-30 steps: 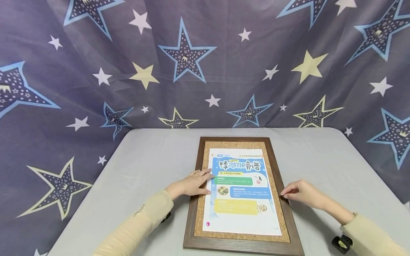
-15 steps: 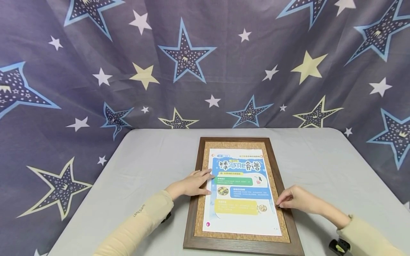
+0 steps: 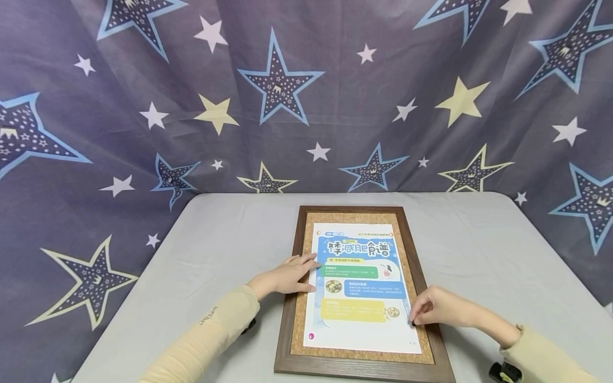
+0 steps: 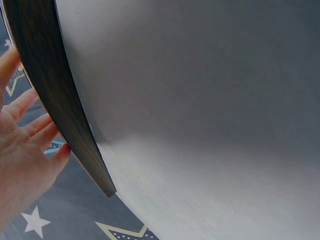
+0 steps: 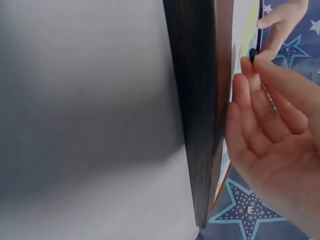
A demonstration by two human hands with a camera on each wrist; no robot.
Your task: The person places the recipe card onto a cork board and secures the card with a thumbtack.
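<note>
A printed poster (image 3: 356, 332) with Chinese text lies on a cork board (image 3: 351, 217) in a dark brown wooden frame (image 3: 364, 367). My left hand (image 3: 289, 274) rests with spread, fairly straight fingers across the left frame side, fingertips on the poster's left edge. Between thumb and forefinger, my right hand (image 3: 442, 307) pinches a small black push pin (image 5: 253, 53), over the poster's lower right edge. In the right wrist view its other fingers curve beside the frame. Small round pink (image 3: 311, 336) and orange-red (image 3: 391, 234) marks, perhaps pin heads, show at poster corners.
The framed board lies on a table covered with a grey cloth (image 3: 225, 239). Behind it hangs a dark purple star-patterned curtain (image 3: 335, 106). A black device (image 3: 505, 372) is strapped at the right wrist, by the sleeve.
My right hand has moved left and toward the near side, from the right frame side onto the poster's lower right edge, carrying the black push pin. The left hand stays in place.
</note>
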